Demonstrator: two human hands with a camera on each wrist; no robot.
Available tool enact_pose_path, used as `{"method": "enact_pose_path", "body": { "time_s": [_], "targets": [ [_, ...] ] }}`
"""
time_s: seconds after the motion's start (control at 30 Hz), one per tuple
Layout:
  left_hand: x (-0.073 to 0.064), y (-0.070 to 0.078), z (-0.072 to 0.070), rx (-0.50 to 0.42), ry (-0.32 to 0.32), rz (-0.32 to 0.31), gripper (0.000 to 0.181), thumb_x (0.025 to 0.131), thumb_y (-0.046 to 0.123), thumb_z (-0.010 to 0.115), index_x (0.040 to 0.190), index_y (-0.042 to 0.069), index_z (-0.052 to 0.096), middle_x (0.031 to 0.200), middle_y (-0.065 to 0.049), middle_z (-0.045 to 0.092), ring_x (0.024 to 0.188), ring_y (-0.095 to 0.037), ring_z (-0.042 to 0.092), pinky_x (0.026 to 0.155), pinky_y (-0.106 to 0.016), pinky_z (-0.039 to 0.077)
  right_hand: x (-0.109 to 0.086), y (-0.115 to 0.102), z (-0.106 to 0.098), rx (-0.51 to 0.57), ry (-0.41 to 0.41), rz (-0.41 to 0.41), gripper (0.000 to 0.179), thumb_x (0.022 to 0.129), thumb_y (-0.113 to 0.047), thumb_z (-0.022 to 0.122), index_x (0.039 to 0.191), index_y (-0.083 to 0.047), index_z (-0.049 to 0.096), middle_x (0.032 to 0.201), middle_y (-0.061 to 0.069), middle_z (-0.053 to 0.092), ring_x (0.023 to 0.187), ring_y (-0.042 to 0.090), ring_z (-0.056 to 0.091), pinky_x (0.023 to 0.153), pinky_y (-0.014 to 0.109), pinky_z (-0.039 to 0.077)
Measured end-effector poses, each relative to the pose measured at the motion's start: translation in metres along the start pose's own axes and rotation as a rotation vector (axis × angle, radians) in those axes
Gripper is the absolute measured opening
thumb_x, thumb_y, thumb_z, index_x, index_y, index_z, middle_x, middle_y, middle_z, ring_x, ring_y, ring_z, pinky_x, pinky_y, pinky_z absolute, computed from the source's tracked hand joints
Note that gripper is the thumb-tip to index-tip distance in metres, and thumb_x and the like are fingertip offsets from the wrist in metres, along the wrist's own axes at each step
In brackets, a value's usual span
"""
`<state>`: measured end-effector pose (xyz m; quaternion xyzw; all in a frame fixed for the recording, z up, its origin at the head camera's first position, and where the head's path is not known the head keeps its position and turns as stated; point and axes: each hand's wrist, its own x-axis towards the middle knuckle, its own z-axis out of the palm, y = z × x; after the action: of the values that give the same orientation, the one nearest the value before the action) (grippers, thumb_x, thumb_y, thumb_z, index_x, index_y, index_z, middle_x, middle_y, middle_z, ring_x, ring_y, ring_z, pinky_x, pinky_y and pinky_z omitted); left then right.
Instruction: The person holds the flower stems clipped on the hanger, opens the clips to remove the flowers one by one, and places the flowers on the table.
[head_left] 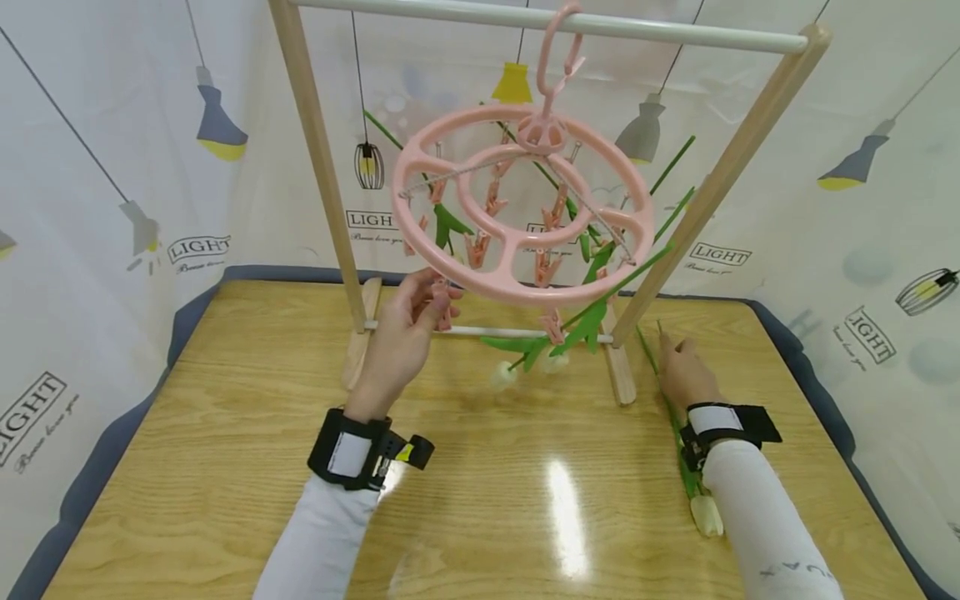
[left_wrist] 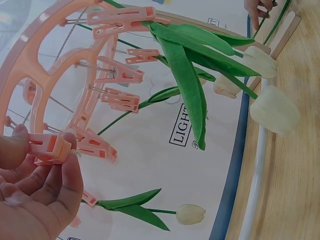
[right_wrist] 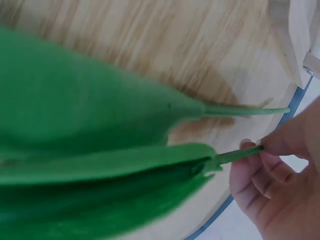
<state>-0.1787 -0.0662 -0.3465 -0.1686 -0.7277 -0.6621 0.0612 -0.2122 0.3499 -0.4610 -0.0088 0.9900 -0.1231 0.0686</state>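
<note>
A round pink clip hanger [head_left: 510,287] hangs by its hook from a rack's white bar. At its near left rim my left hand [head_left: 401,342] pinches a pink clothespin [left_wrist: 50,147] between thumb and fingers. Other clothespins [left_wrist: 120,100] around it hold white artificial tulips [left_wrist: 275,110] with green leaves. Low on the right, my right hand [head_left: 686,375] pinches the thin green stem of a tulip [right_wrist: 235,155] between thumb and fingers. Another green stem [right_wrist: 245,110] lies beside it, apart from the fingers. One white tulip bloom [head_left: 707,515] shows beside the right forearm.
The wooden rack's right post [head_left: 720,183] and foot [head_left: 619,375] stand between the hanger and my right hand. A white lower bar [head_left: 487,332] joins the posts. Printed cloth [head_left: 285,208] surrounds the wooden table [head_left: 480,500] at back and sides.
</note>
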Motion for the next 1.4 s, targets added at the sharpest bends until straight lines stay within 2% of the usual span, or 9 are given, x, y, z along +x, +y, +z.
{"method": "enact_pose_path", "body": {
  "time_s": [0.1, 0.23, 0.47, 0.63, 0.8, 0.9, 1.1, 1.27, 1.4],
  "targets": [
    [0.000, 0.000, 0.000, 0.000, 0.000, 0.002, 0.038, 0.102, 0.008, 0.045, 0.139, 0.000, 0.042, 0.116, -0.025, 0.061, 0.093, -0.029, 0.060, 0.071, -0.019, 0.051, 0.000, -0.002, 0.000, 0.029, -0.087, 0.029, 0.067, 0.092, -0.003, 0.048, 0.149, 0.012, 0.015, 0.126, 0.048, 0.029, 0.096, 0.054, 0.056, 0.068, 0.062, 0.051],
    [0.000, 0.001, 0.001, -0.008, 0.004, -0.002, 0.037, 0.102, 0.008, 0.044, 0.139, 0.000, 0.042, 0.117, -0.024, 0.062, 0.092, -0.027, 0.059, 0.071, -0.021, 0.051, 0.000, -0.004, 0.002, 0.040, -0.146, 0.039, 0.067, 0.091, -0.002, 0.045, 0.149, 0.013, 0.014, 0.128, 0.048, 0.024, 0.094, 0.052, 0.056, 0.067, 0.056, 0.050],
    [0.000, 0.001, 0.001, -0.005, 0.005, -0.008, 0.037, 0.102, 0.008, 0.045, 0.139, 0.001, 0.043, 0.116, -0.022, 0.062, 0.091, -0.025, 0.060, 0.071, -0.025, 0.052, 0.000, -0.003, 0.008, 0.023, -0.146, 0.032, 0.067, 0.091, -0.001, 0.049, 0.147, 0.016, 0.017, 0.126, 0.048, 0.025, 0.090, 0.048, 0.057, 0.064, 0.051, 0.050],
    [-0.001, 0.001, 0.001, -0.009, 0.001, -0.008, 0.037, 0.102, 0.008, 0.045, 0.139, 0.001, 0.043, 0.116, -0.022, 0.062, 0.092, -0.026, 0.060, 0.073, -0.031, 0.053, -0.003, -0.005, 0.010, 0.010, -0.124, 0.049, 0.066, 0.090, -0.001, 0.050, 0.147, 0.014, 0.020, 0.125, 0.046, 0.028, 0.092, 0.050, 0.055, 0.065, 0.055, 0.051],
    [-0.001, 0.002, 0.002, -0.014, -0.006, -0.006, 0.038, 0.102, 0.008, 0.044, 0.140, 0.001, 0.042, 0.116, -0.023, 0.062, 0.093, -0.028, 0.059, 0.071, -0.022, 0.051, -0.007, -0.007, 0.012, -0.010, -0.087, 0.047, 0.065, 0.087, -0.002, 0.051, 0.145, 0.013, 0.027, 0.122, 0.043, 0.032, 0.099, 0.055, 0.048, 0.069, 0.063, 0.050],
    [-0.001, 0.001, 0.001, -0.020, -0.004, -0.010, 0.038, 0.102, 0.008, 0.044, 0.140, 0.001, 0.041, 0.117, -0.025, 0.061, 0.093, -0.029, 0.059, 0.070, -0.019, 0.050, -0.007, -0.005, 0.010, -0.007, -0.123, 0.056, 0.066, 0.089, -0.004, 0.049, 0.147, 0.012, 0.023, 0.124, 0.044, 0.030, 0.097, 0.053, 0.050, 0.069, 0.062, 0.050],
    [-0.002, 0.004, 0.000, -0.058, 0.001, 0.003, 0.039, 0.103, 0.010, 0.043, 0.141, 0.001, 0.041, 0.117, -0.027, 0.061, 0.092, -0.027, 0.059, 0.070, -0.016, 0.050, -0.006, -0.002, 0.002, 0.007, -0.190, 0.056, 0.062, 0.093, -0.004, 0.041, 0.148, 0.012, 0.019, 0.128, 0.046, 0.027, 0.097, 0.050, 0.052, 0.069, 0.055, 0.048],
    [-0.001, 0.006, -0.001, -0.121, 0.009, 0.026, 0.039, 0.104, 0.012, 0.040, 0.141, 0.000, 0.039, 0.116, -0.028, 0.059, 0.091, -0.023, 0.060, 0.069, -0.014, 0.050, -0.009, -0.001, -0.014, 0.044, -0.120, -0.015, 0.051, 0.090, 0.003, 0.040, 0.138, 0.017, 0.037, 0.125, 0.050, 0.036, 0.101, 0.055, 0.051, 0.071, 0.056, 0.050],
    [-0.001, 0.009, -0.002, -0.160, 0.023, 0.051, 0.039, 0.104, 0.011, 0.040, 0.141, 0.000, 0.039, 0.116, -0.028, 0.059, 0.089, -0.015, 0.061, 0.069, -0.012, 0.051, -0.013, 0.003, -0.038, 0.173, -0.113, -0.051, 0.043, 0.090, 0.002, 0.034, 0.128, 0.018, 0.047, 0.122, 0.046, 0.047, 0.106, 0.055, 0.050, 0.078, 0.059, 0.049]
  ]
}}
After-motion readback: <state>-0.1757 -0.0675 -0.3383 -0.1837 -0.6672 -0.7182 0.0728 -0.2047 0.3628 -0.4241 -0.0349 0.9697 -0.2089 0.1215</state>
